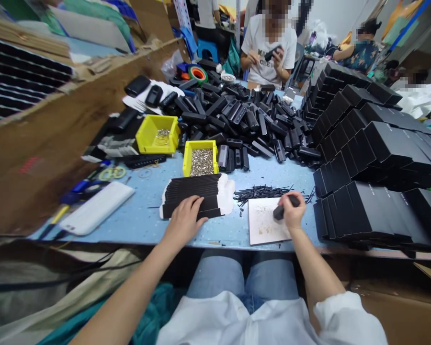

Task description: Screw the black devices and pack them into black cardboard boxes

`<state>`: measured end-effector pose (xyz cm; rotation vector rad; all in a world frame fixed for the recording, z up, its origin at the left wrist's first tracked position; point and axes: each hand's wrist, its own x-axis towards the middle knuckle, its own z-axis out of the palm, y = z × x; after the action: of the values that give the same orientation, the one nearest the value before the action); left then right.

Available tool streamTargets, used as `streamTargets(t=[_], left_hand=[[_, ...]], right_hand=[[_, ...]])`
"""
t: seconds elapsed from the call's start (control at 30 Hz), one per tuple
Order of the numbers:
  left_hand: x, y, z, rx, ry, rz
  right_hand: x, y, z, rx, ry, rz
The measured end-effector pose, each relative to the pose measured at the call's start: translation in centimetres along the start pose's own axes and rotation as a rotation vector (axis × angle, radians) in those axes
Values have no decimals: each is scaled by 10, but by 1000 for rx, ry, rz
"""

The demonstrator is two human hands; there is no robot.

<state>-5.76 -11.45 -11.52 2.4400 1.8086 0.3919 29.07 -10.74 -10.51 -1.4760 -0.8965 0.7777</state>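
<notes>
Gripping a small black oblong plastic-looking device point(279, 213) in the R hand point(295, 211), w/ fingers curled round it, tilted, over a square white board point(267, 230) w/ brownish marks, nr the front edge of a light-blue speckled tabletop point(141, 196). Can't tell if touching the board. Resting the L hand point(187, 213) on the front of a tight row of flat black cardboard pieces w/ white ends point(190, 184), w/ fingers extended, loosely spread, thumb out to the side. Just behind the board: a loose heap of thin black rods point(262, 192). Just behind the row: a yellow plastic bin point(186, 165) w/ lots of tiny silvery metal parts; back-L of that, a second yellow plastic bin point(158, 149) w/ fewer bits. Beyond the bins: a big jumble of black oblong cases point(244, 115), w/ an orange-and-green tape roll point(192, 73) nr the far edge. To the R: high stacks of black cardboard boxes point(359, 148). To the L: a flat white rectangular block w/ rounded corners point(96, 208). Across the table, in bkgd: a co-worker in a white T-shirt point(267, 43), w/ a dark item in one hand
</notes>
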Motion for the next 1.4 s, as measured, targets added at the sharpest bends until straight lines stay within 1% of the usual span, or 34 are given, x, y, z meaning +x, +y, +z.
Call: streamTargets(t=[0.03,0.07,0.13,0.23,0.3,0.33,0.4,0.43,0.47,0.5,0.53,0.57,0.6,0.63,0.67,0.7,0.73,0.77,0.83,0.87,0.9,0.93,1.0,1.03,1.07,1.1,1.13,1.17,1.23,1.27,1.3,1.33,1.4], left_hand=[[1,-7,0,39,-36,-2],[3,-10,0,66,-60,-3],[8,-7,-3,117,-87,-11],[19,3,-15,182,-104,-29],[24,6,-27,171,-115,-35],[24,6,-35,125,-134,-37],[20,11,-51,-61,-216,-58],[16,17,-59,-194,-268,-79],[12,26,-66,-346,-324,-107],[7,37,-71,-508,-378,-139],[2,51,-74,-667,-426,-175],[-2,65,-74,-828,-489,-194],[-6,78,-72,-971,-541,-202],[-9,89,-68,-1099,-581,-193],[-12,98,-62,-1218,-622,-167],[-15,102,-56,-1305,-652,-143],[-18,104,-51,-1353,-655,-130],[-21,103,-47,-1356,-633,-145],[-27,97,-43,-1254,-556,-236],[-29,94,-45,-1175,-514,-265],[-31,92,-48,-1096,-476,-258],[-32,91,-52,-1024,-450,-210],[-32,93,-61,-905,-412,-34],[-31,97,-64,-863,-389,47],[-29,101,-66,-844,-373,107],[-27,107,-66,-850,-367,144],[-25,112,-65,-875,-360,143],[-23,118,-63,-911,-332,101],[-20,129,-57,-982,-249,-59],[-19,134,-54,-1010,-217,-144],[-18,138,-52,-1032,-197,-208],[-17,142,-51,-1047,-191,-240],[-14,147,-51,-1067,-222,-223]], right_hand=[[6,9,-1,0,25,41],[11,17,-3,0,73,82],[22,29,-6,-23,165,146],[32,38,-11,-78,217,161],[35,36,-16,-124,234,147],[33,32,-18,-141,241,140],[24,18,-19,-208,258,78],[16,8,-17,-263,244,4],[5,-3,-12,-328,190,-111],[-8,-14,-4,-397,92,-263],[-22,-25,5,-462,-39,-439],[-36,-36,16,-511,-187,-614],[-49,-45,26,-541,-307,-757],[-61,-52,36,-559,-386,-863],[-70,-57,42,-566,-427,-924],[-76,-60,46,-563,-456,-939],[-80,-61,47,-556,-506,-917],[-82,-60,44,-549,-583,-868],[-82,-57,35,-539,-764,-710],[-82,-54,30,-528,-829,-611],[-82,-51,26,-503,-851,-508],[-82,-49,24,-457,-823,-401],[-84,-43,26,-319,-721,-213],[-85,-41,29,-245,-703,-141],[-86,-40,32,-183,-717,-88],[-87,-40,36,-138,-752,-61],[-88,-40,38,-111,-800,-70],[-89,-42,40,-97,-846,-109],[-89,-48,39,-86,-895,-211],[-88,-51,38,-88,-908,-230],[-88,-55,37,-91,-924,-209],[-88,-58,36,-99,-932,-155],[-91,-62,36,-133,-880,-54]])
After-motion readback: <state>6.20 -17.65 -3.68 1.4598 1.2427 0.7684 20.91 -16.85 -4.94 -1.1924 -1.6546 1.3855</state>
